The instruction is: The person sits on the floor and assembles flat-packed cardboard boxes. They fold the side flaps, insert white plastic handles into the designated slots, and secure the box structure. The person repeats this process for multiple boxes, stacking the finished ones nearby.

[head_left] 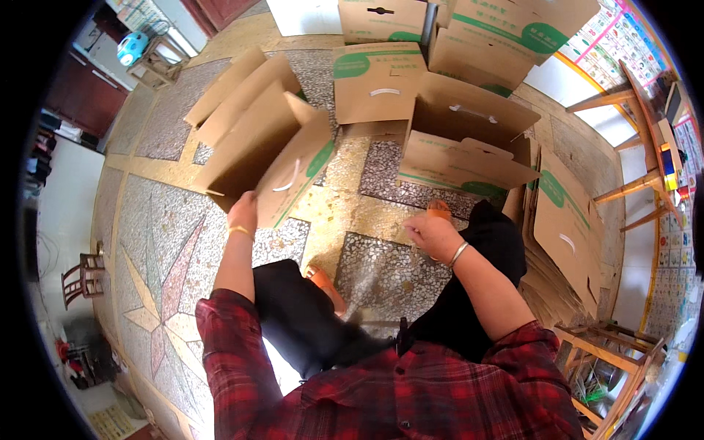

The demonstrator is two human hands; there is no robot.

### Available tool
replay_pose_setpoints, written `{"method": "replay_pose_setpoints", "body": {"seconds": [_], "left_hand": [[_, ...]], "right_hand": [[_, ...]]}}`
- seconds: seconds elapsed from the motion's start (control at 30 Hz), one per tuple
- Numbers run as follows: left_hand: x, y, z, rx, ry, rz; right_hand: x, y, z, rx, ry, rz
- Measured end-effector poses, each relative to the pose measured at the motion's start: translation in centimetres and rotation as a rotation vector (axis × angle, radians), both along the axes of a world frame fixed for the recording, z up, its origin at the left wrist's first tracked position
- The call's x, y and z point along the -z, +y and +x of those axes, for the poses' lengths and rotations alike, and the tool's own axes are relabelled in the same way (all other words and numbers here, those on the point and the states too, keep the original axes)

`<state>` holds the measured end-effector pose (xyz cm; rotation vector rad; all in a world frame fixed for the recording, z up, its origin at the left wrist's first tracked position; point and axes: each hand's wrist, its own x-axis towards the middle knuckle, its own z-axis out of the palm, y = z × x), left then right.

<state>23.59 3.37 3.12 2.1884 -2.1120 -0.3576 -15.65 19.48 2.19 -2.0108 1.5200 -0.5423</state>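
Note:
At the left, my left hand grips the near edge of an open cardboard box, which stands tilted with a white handle and a green patch on its side. My right hand is over the floor by my right knee, its fingers curled together, and I see nothing in them. Beyond it stands another open cardboard box with its flaps up, apart from the hand. A stack of flattened cardboard boxes leans to the right of my right leg.
More standing boxes are behind the left one. Another box and a tall pile of boxes stand at the far side. A wooden table and a wooden stool are on the right. A small chair sits far left.

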Motion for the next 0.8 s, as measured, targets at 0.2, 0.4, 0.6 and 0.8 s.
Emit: {"method": "replay_pose_setpoints", "body": {"seconds": [0.2, 0.4, 0.6, 0.8], "left_hand": [[2.6, -1.9, -0.4, -0.21, -0.37, -0.241], [2.1, -1.9, -1.3, -0.161, -0.285, -0.346], [0.6, 0.2, -2.7, 0.027, -0.038, -0.473], [-1.4, 2.2, -8.2, 0.234, 0.319, -0.395]], "right_hand": [[0.2, -1.1, 0.2, -0.044, 0.039, 0.1], [-0.3, -1.3, 0.4, -0.045, 0.028, 0.129], [1.4, -0.2, 0.0, -0.034, 0.087, 0.128], [2.0, 1.6, -2.3, 0.06, 0.136, 0.096]]}}
